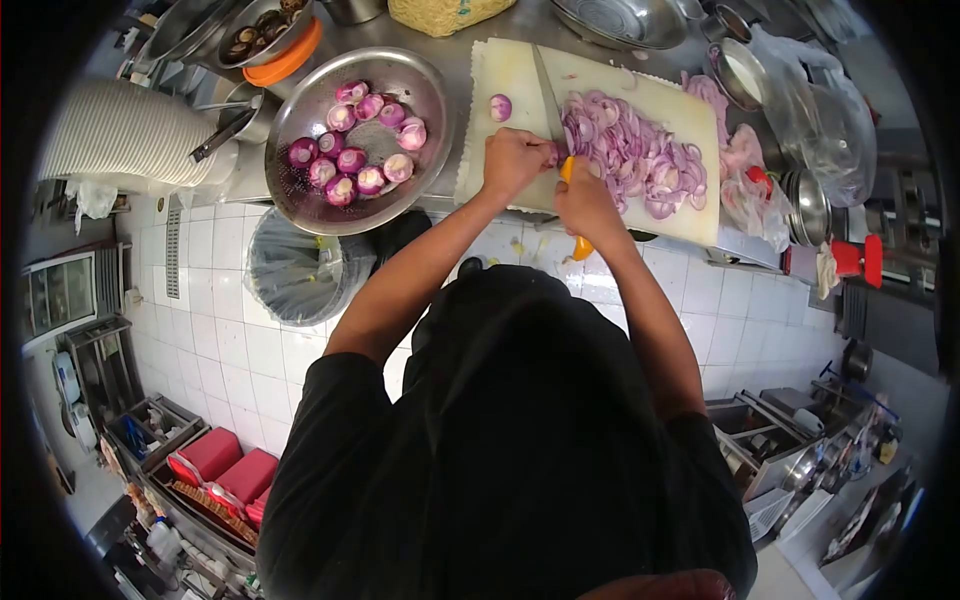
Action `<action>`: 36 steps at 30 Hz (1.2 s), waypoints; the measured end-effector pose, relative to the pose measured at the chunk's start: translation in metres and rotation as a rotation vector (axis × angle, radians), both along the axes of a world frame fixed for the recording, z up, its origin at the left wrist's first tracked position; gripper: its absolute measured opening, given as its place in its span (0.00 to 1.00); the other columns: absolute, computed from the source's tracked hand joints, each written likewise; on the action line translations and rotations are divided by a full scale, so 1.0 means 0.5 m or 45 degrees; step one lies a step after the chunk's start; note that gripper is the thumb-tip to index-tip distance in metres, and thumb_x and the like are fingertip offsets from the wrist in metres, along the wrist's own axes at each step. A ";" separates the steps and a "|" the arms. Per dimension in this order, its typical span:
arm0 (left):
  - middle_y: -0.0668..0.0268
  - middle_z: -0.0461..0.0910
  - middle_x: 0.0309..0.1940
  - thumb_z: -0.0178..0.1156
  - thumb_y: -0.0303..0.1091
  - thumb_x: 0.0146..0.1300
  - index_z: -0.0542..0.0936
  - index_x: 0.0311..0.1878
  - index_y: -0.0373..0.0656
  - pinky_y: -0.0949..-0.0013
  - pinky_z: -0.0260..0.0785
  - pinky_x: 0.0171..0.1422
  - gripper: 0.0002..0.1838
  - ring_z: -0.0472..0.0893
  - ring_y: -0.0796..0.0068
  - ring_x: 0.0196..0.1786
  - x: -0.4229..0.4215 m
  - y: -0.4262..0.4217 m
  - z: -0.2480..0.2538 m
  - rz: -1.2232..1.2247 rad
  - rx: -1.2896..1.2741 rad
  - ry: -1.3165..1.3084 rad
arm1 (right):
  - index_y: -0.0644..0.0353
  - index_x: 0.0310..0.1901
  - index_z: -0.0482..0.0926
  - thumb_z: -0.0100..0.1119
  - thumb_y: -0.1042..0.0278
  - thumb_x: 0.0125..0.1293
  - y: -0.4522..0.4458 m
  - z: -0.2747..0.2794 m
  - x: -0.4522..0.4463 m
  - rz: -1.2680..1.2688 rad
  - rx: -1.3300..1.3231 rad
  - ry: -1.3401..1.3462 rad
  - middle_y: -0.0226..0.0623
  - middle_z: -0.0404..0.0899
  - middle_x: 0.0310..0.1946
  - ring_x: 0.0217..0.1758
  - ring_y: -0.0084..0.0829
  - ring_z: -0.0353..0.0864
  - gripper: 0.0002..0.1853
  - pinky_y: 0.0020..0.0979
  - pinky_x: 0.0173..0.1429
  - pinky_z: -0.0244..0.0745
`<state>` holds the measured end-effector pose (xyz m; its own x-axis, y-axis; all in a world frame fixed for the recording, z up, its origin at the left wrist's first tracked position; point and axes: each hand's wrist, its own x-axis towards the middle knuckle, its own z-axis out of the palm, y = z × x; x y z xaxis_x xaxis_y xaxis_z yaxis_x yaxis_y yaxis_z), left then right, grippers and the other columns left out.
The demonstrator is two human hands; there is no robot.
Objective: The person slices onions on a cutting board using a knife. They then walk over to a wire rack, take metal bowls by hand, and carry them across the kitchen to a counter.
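My right hand is wrapped round the yellow handle of a kitchen knife, whose long blade points away over the white cutting board. Just left of the blade, my left hand has its fingers bent together on a purple onion piece, mostly hidden by the fingers. A heap of sliced purple onion lies right of the blade. One onion half rests alone on the board's left side. Several peeled purple onions sit in a perforated metal bowl to the left.
A lined waste bin stands on the tiled floor below the counter. Left of the bowl is a tall stack of white containers. A bowl of mushrooms and an orange bowl are behind. Plastic bags crowd the right side.
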<state>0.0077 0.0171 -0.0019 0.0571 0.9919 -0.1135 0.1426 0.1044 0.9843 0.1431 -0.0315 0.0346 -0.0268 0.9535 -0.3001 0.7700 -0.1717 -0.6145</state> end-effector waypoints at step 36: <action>0.61 0.85 0.22 0.63 0.30 0.56 0.87 0.32 0.33 0.74 0.77 0.34 0.09 0.84 0.78 0.24 -0.004 -0.006 0.007 -0.005 0.016 0.127 | 0.78 0.52 0.65 0.47 0.71 0.64 -0.035 0.151 -0.018 -0.030 -0.251 0.109 0.57 0.80 0.30 0.19 0.43 0.81 0.19 0.42 0.30 0.78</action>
<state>0.0057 0.0143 0.0015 0.0499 0.9931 -0.1062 0.2401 0.0913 0.9664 0.1338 -0.0490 0.1100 -0.0387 0.8771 -0.4787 0.7110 -0.3124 -0.6300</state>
